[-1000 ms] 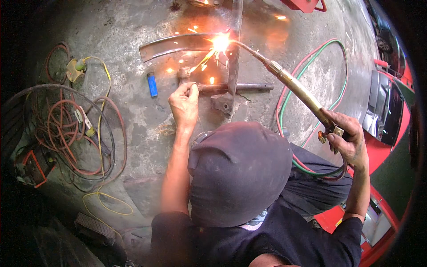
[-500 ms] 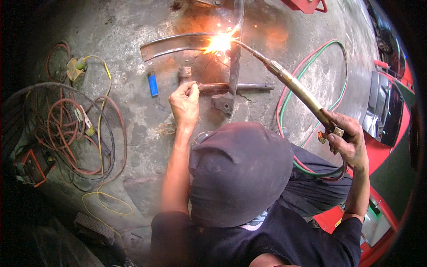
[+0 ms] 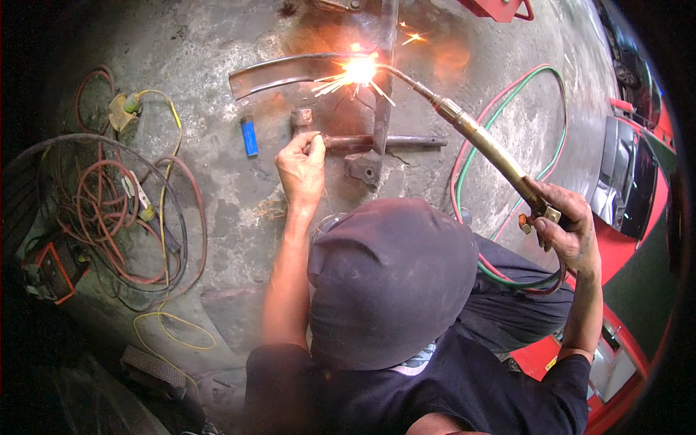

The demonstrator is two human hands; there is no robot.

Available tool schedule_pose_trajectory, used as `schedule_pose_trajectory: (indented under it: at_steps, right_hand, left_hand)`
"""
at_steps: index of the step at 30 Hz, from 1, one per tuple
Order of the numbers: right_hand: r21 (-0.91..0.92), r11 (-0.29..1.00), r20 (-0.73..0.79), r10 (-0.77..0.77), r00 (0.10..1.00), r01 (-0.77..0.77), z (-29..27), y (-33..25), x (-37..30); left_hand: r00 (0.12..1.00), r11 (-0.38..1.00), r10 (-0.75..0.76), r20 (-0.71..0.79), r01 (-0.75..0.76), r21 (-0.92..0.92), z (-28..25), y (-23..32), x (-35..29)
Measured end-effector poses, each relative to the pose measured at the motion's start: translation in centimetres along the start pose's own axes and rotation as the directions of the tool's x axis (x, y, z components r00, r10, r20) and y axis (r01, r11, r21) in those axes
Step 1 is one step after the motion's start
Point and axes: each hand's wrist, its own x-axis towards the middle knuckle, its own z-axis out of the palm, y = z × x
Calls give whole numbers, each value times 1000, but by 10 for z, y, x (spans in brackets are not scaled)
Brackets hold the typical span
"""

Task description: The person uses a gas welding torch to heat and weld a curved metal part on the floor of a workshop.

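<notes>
While white-orange sparks (image 3: 359,71) burst at the right end of a curved grey steel channel (image 3: 272,81) lying on the stained, patchy grey concrete floor (image 3: 217,174), the right hand (image 3: 571,228) has its fingers closed around the valve end of a long brass-coloured torch (image 3: 482,140), whose tip meets that end. On the channel's near side, the left hand (image 3: 301,170) has its fingers curled together at a rusty, hammer-shaped metal tool (image 3: 349,143); whether they grip it, I cannot tell. Beside the channel's right end runs a long flat steel bar (image 3: 383,109). Near its left end lies a small blue block (image 3: 249,138). Well left of the channel, reddish cables (image 3: 204,217) tangle; well right, paired red and green hoses (image 3: 458,192) loop, with glossy red panels (image 3: 616,255) beyond.
</notes>
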Motion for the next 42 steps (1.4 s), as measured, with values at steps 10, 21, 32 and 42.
schedule_pose_trajectory:
  at_steps: [10,21,32,42]
  right_hand:
    - [-1,1000,5,-16,1000,16,0,2,0]
    - [3,1000,6,-8,1000,8,2,0,1]
    - [-17,1000,13,-5,1000,5,1,-1,0]
    - [-30,1000,-1,6,1000,-6,1,-2,-1]
  left_hand:
    - [1000,1000,-11,8,11,-11,0,2,1]
    - [1000,1000,-9,9,9,4,-1,1,2]
    - [997,989,-72,27,75,-125,1,8,1]
    - [999,1000,-10,41,11,-9,1,9,2]
